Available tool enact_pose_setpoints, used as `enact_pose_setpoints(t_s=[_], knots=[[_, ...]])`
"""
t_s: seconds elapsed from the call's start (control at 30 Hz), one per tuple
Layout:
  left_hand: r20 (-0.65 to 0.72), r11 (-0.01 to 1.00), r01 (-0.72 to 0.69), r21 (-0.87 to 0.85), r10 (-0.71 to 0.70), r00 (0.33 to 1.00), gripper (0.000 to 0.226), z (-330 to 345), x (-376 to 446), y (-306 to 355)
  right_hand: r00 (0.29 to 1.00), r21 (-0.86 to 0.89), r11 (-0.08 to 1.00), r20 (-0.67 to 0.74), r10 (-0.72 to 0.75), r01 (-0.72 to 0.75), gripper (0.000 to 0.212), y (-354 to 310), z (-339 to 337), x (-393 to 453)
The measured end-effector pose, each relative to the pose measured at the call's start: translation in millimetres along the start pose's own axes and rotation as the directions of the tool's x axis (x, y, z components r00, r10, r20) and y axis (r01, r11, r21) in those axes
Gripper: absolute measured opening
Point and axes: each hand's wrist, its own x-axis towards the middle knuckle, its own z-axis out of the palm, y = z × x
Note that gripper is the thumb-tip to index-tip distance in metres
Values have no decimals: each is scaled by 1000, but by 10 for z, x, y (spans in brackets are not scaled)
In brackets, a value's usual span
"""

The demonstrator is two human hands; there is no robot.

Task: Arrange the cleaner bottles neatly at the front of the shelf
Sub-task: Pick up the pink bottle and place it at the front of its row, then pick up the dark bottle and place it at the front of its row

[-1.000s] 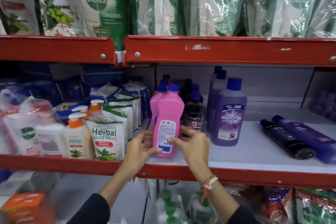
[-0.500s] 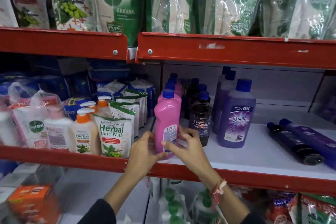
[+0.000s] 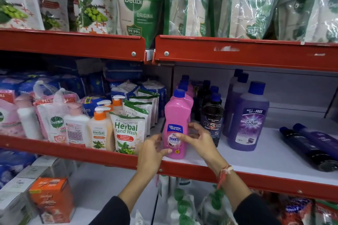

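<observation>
- Down at the middle of the frame, your left hand [image 3: 152,153] is curling around the lower left side of the pink bottle [image 3: 176,126], thumb tip pressing on its base near the label.
- Your right hand [image 3: 198,139] is coming in from the right, fingers loosely spread, fingertips touching the label area, so both hands are cupping that one bottle rather than squeezing it.
- That pink bottle is standing upright at the front edge of the white shelf [image 3: 256,160], label facing you, with more pink ones lining up behind it.
- Just right of it, the dark Bactin bottle [image 3: 213,118] is standing upright, partly hiding behind your right fingers.
- Further right, the purple Bactin bottle [image 3: 250,118] is sitting upright too, with more purple ones behind.
- Over at the right edge, two bottles [image 3: 314,146] are lying on their sides, touching each other.
- Left of centre, the herbal hand wash pouch [image 3: 126,133] is standing at the neighbouring shelf's front.
</observation>
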Motion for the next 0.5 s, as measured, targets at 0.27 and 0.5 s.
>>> enact_pose_setpoints(t_s=[0.27,0.5], knots=[[-60,999,-30,13,31,998,48,81,-7,-49,996,-50,995,-35,-85,83,75,43,-43,-51],[-273,932,-278,234,337,901,47,191,-243,108,996,-21,998,-61,-62,61,57,34,-268,-215]])
